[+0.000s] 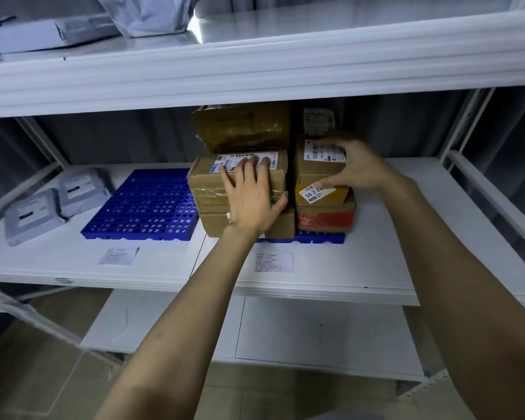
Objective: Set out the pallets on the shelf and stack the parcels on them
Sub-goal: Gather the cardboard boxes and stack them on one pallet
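Observation:
Two blue perforated pallets lie on the middle shelf. The left pallet is bare. The right pallet carries two stacks of brown cardboard parcels. My left hand lies flat with straight fingers on the labelled box of the left stack, under a crumpled brown parcel. My right hand grips the upper box of the right stack, fingers on its top and thumb on its front. Below it sit a yellow-taped box and a red-taped box.
Two grey mailer bags lie at the shelf's left end. Paper labels are stuck near the front edge. The upper shelf holds grey bags. A white lower shelf sits beneath.

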Motion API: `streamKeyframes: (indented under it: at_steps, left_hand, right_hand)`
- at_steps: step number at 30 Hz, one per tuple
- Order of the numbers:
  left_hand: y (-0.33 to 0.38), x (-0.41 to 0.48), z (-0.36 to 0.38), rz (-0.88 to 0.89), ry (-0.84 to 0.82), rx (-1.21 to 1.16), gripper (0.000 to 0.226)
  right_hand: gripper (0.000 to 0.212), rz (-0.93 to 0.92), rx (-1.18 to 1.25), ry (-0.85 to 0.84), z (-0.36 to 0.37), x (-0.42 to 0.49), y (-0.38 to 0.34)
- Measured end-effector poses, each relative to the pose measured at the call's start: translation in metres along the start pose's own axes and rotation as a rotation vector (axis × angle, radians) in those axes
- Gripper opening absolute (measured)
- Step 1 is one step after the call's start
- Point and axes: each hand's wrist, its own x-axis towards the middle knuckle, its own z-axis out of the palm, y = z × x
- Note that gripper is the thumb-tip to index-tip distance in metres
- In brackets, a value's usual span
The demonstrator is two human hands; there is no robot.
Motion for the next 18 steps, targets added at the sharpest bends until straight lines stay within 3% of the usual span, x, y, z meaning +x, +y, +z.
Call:
streamKeyframes:
  at_steps: [7,12,15,18]
  left_hand:
    - [-0.02,-0.004,-0.014,-0.043,0.111,-0.112,0.07]
    - [-0.057,0.012,-0.032,-0.295,0.216,-0.265,0.068]
    - [-0.074,0.028,-0.037,-0.453,0.18,-0.335,0.07]
    - [-0.086,0.044,-0.043,-0.585,0.016,-0.437,0.077]
  right_hand:
    - [0.078,-0.023,-0.005,0.138,0.006,-0.011,-0.024]
    - [0.061,-0.053,-0.107,0.285,0.024,0.001,-0.053]
    - [0.063,-0.074,-0.219,0.266,0.036,0.016,-0.067]
    - [0.066,-0.076,-0.229,0.21,0.047,0.027,-0.079]
